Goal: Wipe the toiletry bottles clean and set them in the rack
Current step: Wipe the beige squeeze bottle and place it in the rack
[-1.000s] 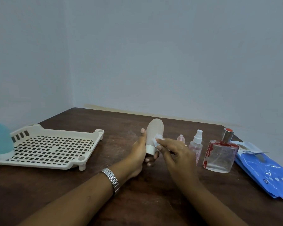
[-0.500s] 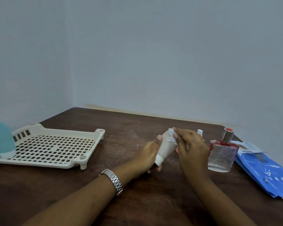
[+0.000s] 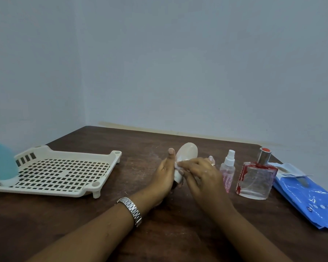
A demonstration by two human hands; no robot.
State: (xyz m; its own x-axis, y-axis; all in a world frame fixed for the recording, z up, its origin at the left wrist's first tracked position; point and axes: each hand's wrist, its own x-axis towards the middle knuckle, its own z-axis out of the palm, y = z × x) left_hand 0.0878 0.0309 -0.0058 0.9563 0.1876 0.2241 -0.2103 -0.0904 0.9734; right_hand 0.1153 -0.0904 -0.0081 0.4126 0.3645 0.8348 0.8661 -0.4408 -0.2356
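Together — hands (image 3: 164, 178) round bottle (image 3: 187, 154) and wipe (image 3: 177, 164)

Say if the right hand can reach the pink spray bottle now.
Likely yes: the spray bottle stands beside the right hand, nothing between, though that hand pinches a wipe on the white bottle.

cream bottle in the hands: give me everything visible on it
The cream bottle is a smooth, opaque, plastic-looking oval with a white cap at its lower end. It is held over the table, cap down toward the person, rounded end up and tilted away. The left hand grips its lower body, thumb lying up its left side. The right hand pinches a small white wipe against its side. No label shows. It sits between the rack and the spray bottle.
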